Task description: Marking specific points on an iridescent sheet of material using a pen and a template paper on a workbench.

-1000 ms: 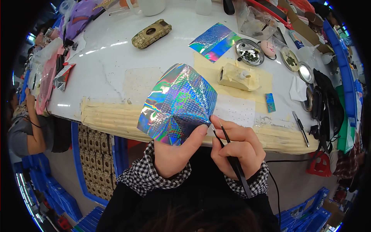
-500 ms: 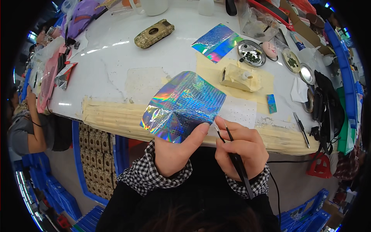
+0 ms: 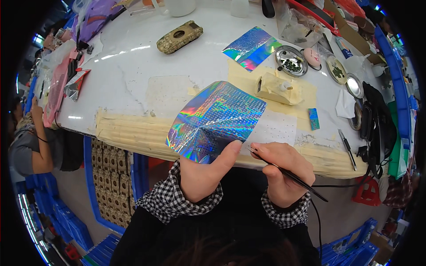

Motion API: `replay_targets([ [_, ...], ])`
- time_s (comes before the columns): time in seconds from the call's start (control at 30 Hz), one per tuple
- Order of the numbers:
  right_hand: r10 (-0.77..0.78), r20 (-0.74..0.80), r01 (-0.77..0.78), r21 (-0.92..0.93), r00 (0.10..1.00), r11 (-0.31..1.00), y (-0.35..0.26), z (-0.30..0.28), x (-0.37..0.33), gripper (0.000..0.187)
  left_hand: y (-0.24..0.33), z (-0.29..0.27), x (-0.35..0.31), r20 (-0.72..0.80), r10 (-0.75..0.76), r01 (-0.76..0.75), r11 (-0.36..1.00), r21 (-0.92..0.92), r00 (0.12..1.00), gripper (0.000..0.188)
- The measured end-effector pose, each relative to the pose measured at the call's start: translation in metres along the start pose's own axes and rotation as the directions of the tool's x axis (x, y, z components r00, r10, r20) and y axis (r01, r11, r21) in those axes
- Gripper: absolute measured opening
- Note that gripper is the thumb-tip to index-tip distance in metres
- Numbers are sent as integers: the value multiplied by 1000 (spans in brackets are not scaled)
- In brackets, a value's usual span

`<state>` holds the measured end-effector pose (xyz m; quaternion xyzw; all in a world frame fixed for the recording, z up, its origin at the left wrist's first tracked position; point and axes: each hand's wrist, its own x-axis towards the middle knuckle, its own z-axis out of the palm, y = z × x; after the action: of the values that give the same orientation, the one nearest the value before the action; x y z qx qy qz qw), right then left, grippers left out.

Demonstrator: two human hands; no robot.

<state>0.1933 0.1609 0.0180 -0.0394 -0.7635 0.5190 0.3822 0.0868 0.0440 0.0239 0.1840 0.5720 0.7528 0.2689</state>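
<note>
A rainbow-shimmering holographic sticker sheet [image 3: 230,108], covered in rows of tiny marks, is bent upward in my left hand [image 3: 202,177]. My left thumb presses on its near edge, while the other fingers are hidden beneath it. Close to that thumb, my right hand [image 3: 290,166] grips black tweezers [image 3: 306,186]. Their tips are near the sheet's right corner; whether they hold anything is too small to tell. Beyond the hands, a tape-covered block [image 3: 270,88] with a whitish peg sits on yellowish tape. A camouflage model tank hull [image 3: 188,37] with a round hole lies farther back.
Another holographic sheet [image 3: 250,46] and a metal dish of small dark green pieces [image 3: 303,63] lie at the back right. A small blue holographic piece [image 3: 314,119] and a pen [image 3: 347,150] are nearer. Left below the table, a blue crate [image 3: 90,186] holds several tank hulls.
The tweezers have swung to a flatter angle, their rear end now pointing right. My right fingers have shifted around them. The sheet is tilted to show more of its surface.
</note>
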Motion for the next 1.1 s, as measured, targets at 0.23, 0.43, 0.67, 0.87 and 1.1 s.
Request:
replay_targets([
  [0.23,57,12,-57,17,998,998,0,1,4,21,-1,-1,0,18,27,-27,999,26,999,26],
  [0.43,86,-3,-85,30,996,996,1,2,3,19,-1,-6,-1,91,11,-12,1000,5,996,36],
  [0.67,98,-12,-97,36,995,995,1,3,3,17,-1,-6,-1,82,-3,4,1000,-18,997,38],
  [0.87,101,-5,-101,36,995,994,1,3,4,17,1,-7,-1,104,-26,26,1000,1,994,36],
  [1.1,186,2,-184,167,982,969,1,3,3,15,0,-7,-3,99,-19,19,1000,-5,995,32],
])
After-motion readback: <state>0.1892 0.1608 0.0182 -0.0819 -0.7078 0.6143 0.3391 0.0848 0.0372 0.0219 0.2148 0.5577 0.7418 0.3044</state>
